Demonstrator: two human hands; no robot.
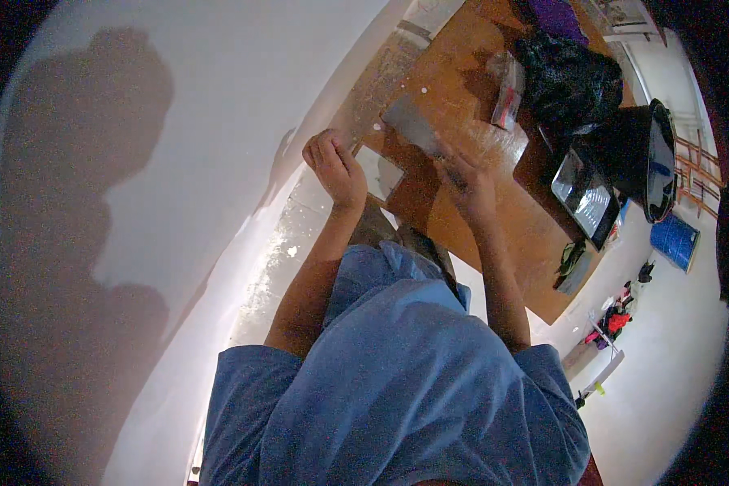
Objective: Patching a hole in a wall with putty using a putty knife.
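Over the brown tabletop (535, 267), best to steady the grey flat piece (411, 123) in the right hand (471, 188), closed on its end, left hand (338, 168) loosely curled near the tabletop's left edge, contents impossible to tell

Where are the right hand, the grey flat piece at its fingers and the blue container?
Right hand (471, 185): head view, back of the hand.
Grey flat piece (411, 122): head view, its broad face.
Blue container (672, 240): head view, side wall.

Grey flat plate (411, 124), slanted over brown board (510, 259) (near end in right fingers (460, 165)).
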